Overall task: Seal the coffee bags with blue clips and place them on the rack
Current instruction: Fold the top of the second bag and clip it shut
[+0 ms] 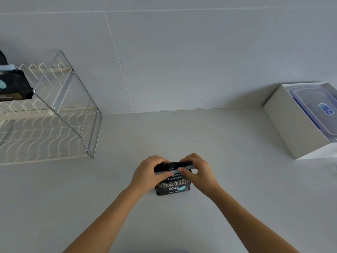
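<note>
Both forearms reach up from the near edge of the counter, a plain pale grey top w/ a matching grey tiled wall behind it.

Far left: white wire rack w/ a chrome frame, two tiers, standing at the left side of the counter near the wall. One dark bag lies on its upper tier, partly cut off by the picture edge; a pale blue strip across its top, prob. a clip, can't tell for sure.

Centre, near the front edge: coffee bag, black, upright on the counter, white print incl. "BLUE MOUNTAIN", Chinese characters and a light blue round mark lower down. Top is folded over, and a blue-grey clip runs across the fold.

Left hand curled round the bag's top left corner, fingers over the fold, thumb at the front. Right hand narrow pinch: thumb and fingers closed on the clip's right part at the bag's top right.

Far right, at the wall: open white box holding a clear plastic container w/ a blue-trimmed lid.
</note>
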A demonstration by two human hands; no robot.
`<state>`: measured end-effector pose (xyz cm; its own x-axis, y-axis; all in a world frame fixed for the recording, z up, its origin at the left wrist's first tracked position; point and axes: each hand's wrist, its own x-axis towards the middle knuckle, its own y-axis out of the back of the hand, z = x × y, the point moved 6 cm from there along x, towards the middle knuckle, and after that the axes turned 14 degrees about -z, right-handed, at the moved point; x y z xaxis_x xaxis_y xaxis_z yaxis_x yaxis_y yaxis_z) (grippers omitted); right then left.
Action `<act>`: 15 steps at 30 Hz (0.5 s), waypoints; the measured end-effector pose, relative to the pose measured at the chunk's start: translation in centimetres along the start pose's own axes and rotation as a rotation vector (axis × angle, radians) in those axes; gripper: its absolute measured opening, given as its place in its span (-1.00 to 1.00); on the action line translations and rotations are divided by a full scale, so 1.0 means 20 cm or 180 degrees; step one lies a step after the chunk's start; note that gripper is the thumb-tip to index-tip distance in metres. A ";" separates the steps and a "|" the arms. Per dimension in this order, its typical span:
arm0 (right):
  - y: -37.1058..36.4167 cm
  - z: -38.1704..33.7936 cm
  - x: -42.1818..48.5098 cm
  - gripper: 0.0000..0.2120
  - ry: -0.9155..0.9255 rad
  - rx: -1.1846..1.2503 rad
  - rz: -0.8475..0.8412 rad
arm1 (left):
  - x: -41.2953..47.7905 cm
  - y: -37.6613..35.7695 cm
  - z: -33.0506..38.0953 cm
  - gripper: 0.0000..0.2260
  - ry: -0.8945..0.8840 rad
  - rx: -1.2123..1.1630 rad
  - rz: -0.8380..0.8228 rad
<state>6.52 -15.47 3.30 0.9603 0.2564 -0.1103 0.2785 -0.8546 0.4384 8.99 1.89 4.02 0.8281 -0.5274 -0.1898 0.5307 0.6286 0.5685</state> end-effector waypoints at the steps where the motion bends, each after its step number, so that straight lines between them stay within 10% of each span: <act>1: 0.00 0.01 0.00 -0.82 -0.0014 0.0059 -0.0100 | 0.00 0.00 -0.01 -0.74 0.0014 -0.0016 -0.0031; 8: -0.06 0.11 -0.03 -0.19 -0.0296 0.0285 -0.0636 | -0.12 -0.04 -0.20 -0.57 0.0472 -0.1043 0.0614; 15: -0.12 0.22 -0.07 -0.66 -0.0767 0.0527 -0.0805 | -0.15 -0.21 -0.29 -0.41 0.0881 -0.2053 0.0555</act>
<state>4.64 -15.63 -1.48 0.8322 0.3717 -0.4115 0.4873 -0.8443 0.2228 5.31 4.25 -2.44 0.8805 -0.2783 -0.3838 0.3168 0.9477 0.0397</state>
